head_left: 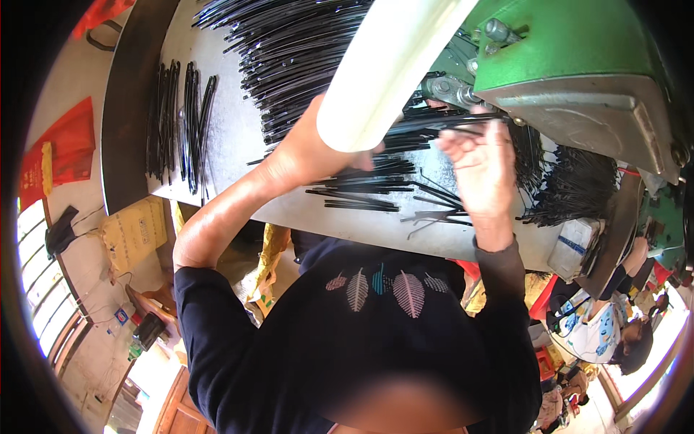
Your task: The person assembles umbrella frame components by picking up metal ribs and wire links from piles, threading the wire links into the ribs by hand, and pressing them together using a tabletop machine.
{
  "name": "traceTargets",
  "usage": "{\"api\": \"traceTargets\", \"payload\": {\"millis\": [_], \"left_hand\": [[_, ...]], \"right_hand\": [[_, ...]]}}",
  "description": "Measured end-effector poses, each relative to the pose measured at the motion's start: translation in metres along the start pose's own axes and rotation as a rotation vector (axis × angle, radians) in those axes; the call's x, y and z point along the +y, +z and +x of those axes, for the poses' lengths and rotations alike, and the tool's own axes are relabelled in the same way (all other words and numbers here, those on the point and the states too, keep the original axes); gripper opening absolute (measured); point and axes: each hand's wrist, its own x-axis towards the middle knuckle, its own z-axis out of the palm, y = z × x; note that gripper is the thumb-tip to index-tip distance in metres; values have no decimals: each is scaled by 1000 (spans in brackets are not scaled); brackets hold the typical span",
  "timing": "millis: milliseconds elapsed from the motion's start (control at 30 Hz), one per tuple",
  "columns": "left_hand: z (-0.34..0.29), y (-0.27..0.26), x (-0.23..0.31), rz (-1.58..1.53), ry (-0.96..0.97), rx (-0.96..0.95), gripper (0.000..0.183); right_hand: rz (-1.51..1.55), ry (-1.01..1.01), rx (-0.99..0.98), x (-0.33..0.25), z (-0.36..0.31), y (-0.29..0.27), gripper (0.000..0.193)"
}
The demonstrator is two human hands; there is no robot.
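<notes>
My left hand (305, 148) reaches over the metal tabletop beside a large pile of thin black rods (289, 72). A white tube-shaped cover hides most of its fingers, so whether it grips anything does not show. My right hand (478, 166) is raised palm up, slightly blurred, with its fingers apart. Black rods (448, 121) run sideways at its fingertips, close to the green machine (564, 50). Between my hands lie shorter stacked rods (379, 177) and a few loose, bent ones (437, 194).
The white tube-shaped cover (390, 72) slants across the upper middle. Small bunches of black rods (191, 130) lie at the table's left; a dense heap (571, 184) is at right, near a small white-and-blue box (575, 246). Other people sit at the far lower right.
</notes>
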Motion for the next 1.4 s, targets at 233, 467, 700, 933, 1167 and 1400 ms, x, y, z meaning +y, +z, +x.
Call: {"api": "traceTargets", "payload": {"millis": [233, 467, 700, 933, 1167, 1400], "left_hand": [[27, 39, -10, -834, 29, 10, 37], [53, 60, 0, -1022, 143, 116, 19], [58, 60, -5, -1041, 144, 129, 17], [55, 59, -13, -1002, 288, 63, 19], [53, 56, -15, -959, 303, 81, 20], [55, 61, -15, -934, 321, 105, 19]], "right_hand": [[53, -194, 140, -23, 9, -42, 32], [69, -238, 62, -16, 16, -43, 30], [1, -251, 42, -13, 16, -45, 26], [1, -249, 94, -14, 16, -37, 27], [-25, -249, 49, -11, 17, -34, 27], [11, -256, 54, -12, 17, -39, 30]]}}
